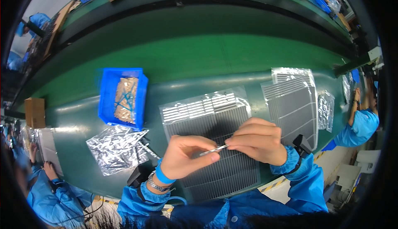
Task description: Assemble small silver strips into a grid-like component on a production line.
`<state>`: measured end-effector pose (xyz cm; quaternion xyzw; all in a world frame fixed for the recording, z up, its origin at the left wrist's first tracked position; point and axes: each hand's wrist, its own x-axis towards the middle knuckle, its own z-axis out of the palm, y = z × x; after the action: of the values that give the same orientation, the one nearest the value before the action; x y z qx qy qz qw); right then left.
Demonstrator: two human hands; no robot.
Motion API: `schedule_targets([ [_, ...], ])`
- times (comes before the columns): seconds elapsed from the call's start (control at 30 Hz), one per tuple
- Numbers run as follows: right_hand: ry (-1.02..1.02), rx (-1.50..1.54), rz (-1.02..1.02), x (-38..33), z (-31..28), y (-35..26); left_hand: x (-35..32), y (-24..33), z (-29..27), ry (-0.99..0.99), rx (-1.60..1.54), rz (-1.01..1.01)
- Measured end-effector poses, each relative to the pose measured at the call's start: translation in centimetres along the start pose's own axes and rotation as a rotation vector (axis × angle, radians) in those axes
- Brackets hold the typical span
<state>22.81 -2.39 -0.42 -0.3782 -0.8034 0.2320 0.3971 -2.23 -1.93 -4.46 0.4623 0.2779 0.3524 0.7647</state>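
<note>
In the head view, the wearer's left hand (184,156) pinches one end of a thin silvery strip (214,149), the right hand (262,141) gripping the other, above a ribbed grey sheet (232,177) on the green table (78,115); leftward stands a blue bin (142,98), silvery packets (114,151) beside it.

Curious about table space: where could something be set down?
Bare green tabletop shows between the brown cardboard box and blue plastic bin, and beyond the grey ribbed panel. Crowded: beside the bin, with silver packets, and on the panel, under left hand and right hand.
</note>
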Motion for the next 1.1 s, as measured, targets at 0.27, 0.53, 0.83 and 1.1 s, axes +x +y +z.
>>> schedule_targets([
  [0.27,0.104,-0.007,-0.027,0.8,-2.9,-0.5,-2.3,6.5,-1.4,0.225,0.468,0.084],
  [0.53,0.203,0.072,-0.048,0.8,-3.3,-0.5,-1.7,11.9,-7.2,0.695,1.535,0.142],
  [0.83,0.207,0.02,-0.111,0.0,-3.2,-0.2,-0.4,10.2,1.1,0.336,1.318,0.338],
  [1.1,0.185,-0.088,-0.279,-0.7,-2.6,0.1,1.3,6.0,3.3,0.055,0.828,0.296],
])
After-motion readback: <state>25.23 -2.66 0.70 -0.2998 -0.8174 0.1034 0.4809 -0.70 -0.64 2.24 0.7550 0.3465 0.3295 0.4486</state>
